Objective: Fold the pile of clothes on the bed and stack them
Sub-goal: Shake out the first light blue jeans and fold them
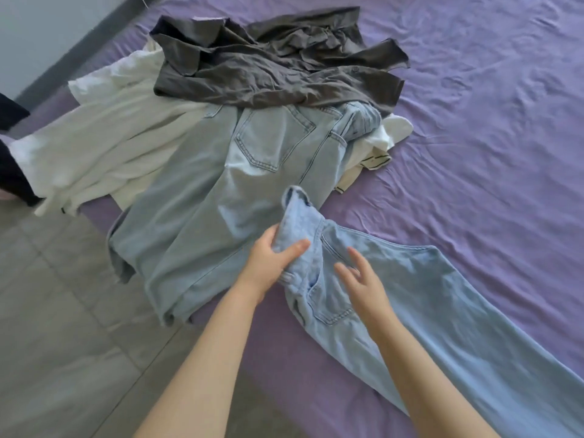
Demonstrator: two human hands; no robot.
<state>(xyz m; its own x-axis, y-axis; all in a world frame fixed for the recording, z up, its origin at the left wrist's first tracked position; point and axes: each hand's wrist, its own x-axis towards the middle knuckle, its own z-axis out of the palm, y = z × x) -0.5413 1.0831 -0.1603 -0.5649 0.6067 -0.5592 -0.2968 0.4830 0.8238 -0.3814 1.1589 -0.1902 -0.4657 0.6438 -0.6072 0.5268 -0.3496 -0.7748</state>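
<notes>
Two jeans [426, 295] [202, 191], grey shirt [278, 67], white garments [104, 147]

Grey tiled floor [57, 311] fills the view from seven to nine o'clock. A pale wall [38, 30] with a dark grey baseboard [79, 49] stands at eleven o'clock. A dark, unclear shape [12, 172] sits at nine o'clock.

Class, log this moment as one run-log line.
left hand: grips blue jeans waistband | right hand: open above jeans | pile: unfolded
</notes>
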